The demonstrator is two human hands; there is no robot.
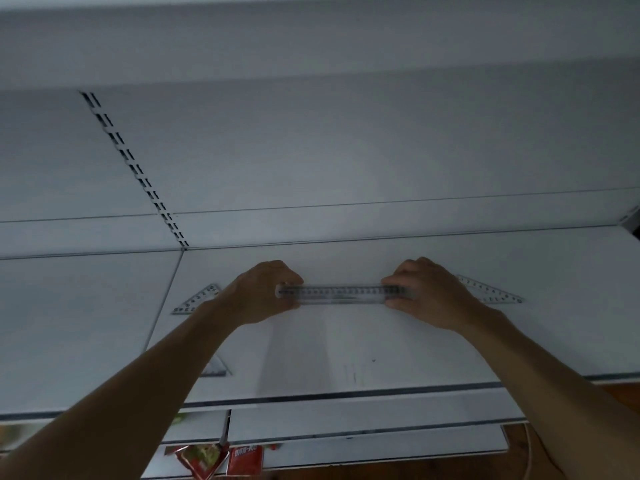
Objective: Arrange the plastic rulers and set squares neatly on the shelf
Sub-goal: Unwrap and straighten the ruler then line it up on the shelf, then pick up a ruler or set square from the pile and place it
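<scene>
A clear plastic ruler lies crosswise over the white shelf, blurred as if several are stacked. My left hand grips its left end and my right hand grips its right end. A transparent set square lies to the left, partly hidden by my left wrist. Another set square pokes out from behind my right hand. A third clear set square shows beside my left forearm near the shelf's front.
The shelf's back panel rises behind, with a slotted upright on the left. A neighbouring shelf board joins on the left. Lower shelves and red snack packets show below the front edge.
</scene>
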